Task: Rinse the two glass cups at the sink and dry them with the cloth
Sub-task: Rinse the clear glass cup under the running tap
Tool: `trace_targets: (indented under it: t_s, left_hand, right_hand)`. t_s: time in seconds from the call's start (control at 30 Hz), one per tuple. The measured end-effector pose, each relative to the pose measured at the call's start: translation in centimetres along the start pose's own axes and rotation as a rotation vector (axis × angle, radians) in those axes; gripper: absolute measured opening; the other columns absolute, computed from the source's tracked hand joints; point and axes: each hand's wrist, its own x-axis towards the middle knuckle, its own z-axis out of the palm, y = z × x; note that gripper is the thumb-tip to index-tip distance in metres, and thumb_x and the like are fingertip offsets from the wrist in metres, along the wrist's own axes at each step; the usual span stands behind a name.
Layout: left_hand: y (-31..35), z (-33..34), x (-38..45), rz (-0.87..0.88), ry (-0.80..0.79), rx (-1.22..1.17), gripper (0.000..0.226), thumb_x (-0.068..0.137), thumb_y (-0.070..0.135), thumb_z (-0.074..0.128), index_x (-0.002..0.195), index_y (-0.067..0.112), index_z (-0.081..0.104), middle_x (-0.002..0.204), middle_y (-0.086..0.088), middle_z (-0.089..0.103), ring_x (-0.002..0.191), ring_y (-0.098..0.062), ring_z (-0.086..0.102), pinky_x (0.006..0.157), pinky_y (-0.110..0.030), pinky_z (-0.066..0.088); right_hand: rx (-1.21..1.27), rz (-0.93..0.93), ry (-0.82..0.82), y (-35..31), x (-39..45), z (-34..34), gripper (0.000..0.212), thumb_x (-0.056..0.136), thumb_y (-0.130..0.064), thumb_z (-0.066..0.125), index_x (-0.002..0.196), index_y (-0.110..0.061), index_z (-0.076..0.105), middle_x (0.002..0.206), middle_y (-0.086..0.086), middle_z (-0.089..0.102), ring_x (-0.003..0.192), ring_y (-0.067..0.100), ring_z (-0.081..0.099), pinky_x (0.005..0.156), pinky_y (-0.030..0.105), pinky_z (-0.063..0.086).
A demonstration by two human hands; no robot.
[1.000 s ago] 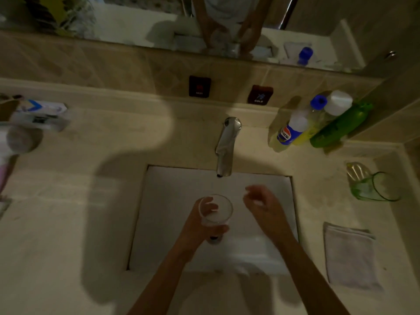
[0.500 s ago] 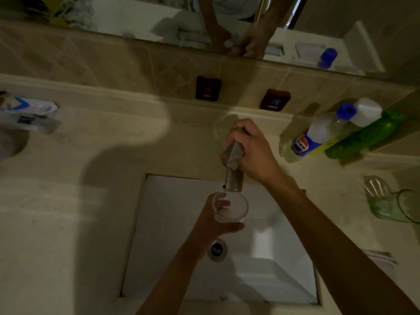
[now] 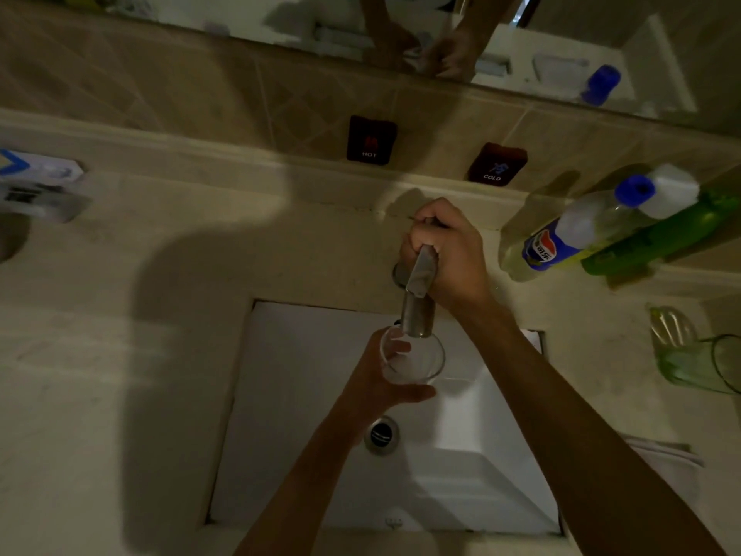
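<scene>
My left hand (image 3: 375, 381) grips a clear glass cup (image 3: 419, 361) upright over the white sink (image 3: 312, 395), right under the spout of the metal faucet (image 3: 419, 311). My right hand (image 3: 445, 250) is curled round the faucet's handle at the back of the basin. A second glass cup (image 3: 705, 363), greenish, lies on its side on the counter at the right. The grey cloth (image 3: 673, 455) lies on the counter right of the sink, mostly hidden by my right forearm.
Plastic bottles (image 3: 593, 230) lean against the wall ledge at the back right. Hot and cold signs (image 3: 371, 140) are fixed to the tiled wall. Small packets (image 3: 36, 182) lie at the far left. The drain (image 3: 381, 435) sits in the basin.
My right hand rose from over the basin and took hold of the faucet handle. My left hand lifted the cup up under the spout.
</scene>
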Motion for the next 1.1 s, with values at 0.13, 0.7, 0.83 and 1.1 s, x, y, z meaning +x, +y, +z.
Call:
trace_targets:
  t_s: [0.13, 0.7, 0.83, 1.1]
  left_hand:
    - [0.2, 0.1, 0.1, 0.005, -0.004, -0.017, 0.088, 0.064, 0.006, 0.093, 0.138, 0.019, 0.047, 0.133, 0.002, 0.056, 0.121, -0.012, 0.056, 0.1, -0.029, 0.049]
    - [1.3, -0.1, -0.1, 0.015, -0.032, -0.018, 0.087, 0.066, 0.001, 0.091, 0.139, 0.016, 0.046, 0.134, -0.001, 0.057, 0.123, -0.015, 0.055, 0.103, -0.037, 0.049]
    - [1.4, -0.4, -0.1, 0.019, -0.039, -0.012, 0.088, 0.066, 0.002, 0.091, 0.139, 0.02, 0.046, 0.133, 0.002, 0.057, 0.121, -0.011, 0.055, 0.1, -0.03, 0.05]
    - [1.5, -0.5, -0.6, 0.029, -0.107, -0.001, 0.079, 0.067, -0.002, 0.09, 0.127, 0.032, 0.049, 0.123, 0.013, 0.06, 0.112, 0.0, 0.061, 0.081, -0.011, 0.052]
  right_hand:
    - [-0.086, -0.098, -0.042, 0.4, 0.4, -0.3, 0.054, 0.067, -0.001, 0.069, 0.065, -0.047, 0.04, 0.086, -0.004, 0.046, 0.082, 0.018, 0.046, 0.067, 0.04, 0.044]
    - [0.877, 0.552, -0.07, -0.5, 0.9, 0.2, 0.012, 0.057, -0.015, 0.061, 0.064, -0.019, 0.053, 0.077, 0.005, 0.042, 0.066, 0.02, 0.041, 0.054, 0.032, 0.038]
    - [1.022, 0.581, -0.083, -0.8, 1.0, -0.2, 0.013, 0.063, -0.002, 0.059, 0.066, -0.013, 0.052, 0.077, 0.006, 0.039, 0.056, 0.013, 0.04, 0.049, 0.027, 0.036]
    - [1.122, 0.57, -0.074, -1.3, 1.4, -0.7, 0.023, 0.074, 0.015, 0.048, 0.067, -0.006, 0.048, 0.063, -0.001, 0.045, 0.053, 0.008, 0.045, 0.049, 0.023, 0.04]
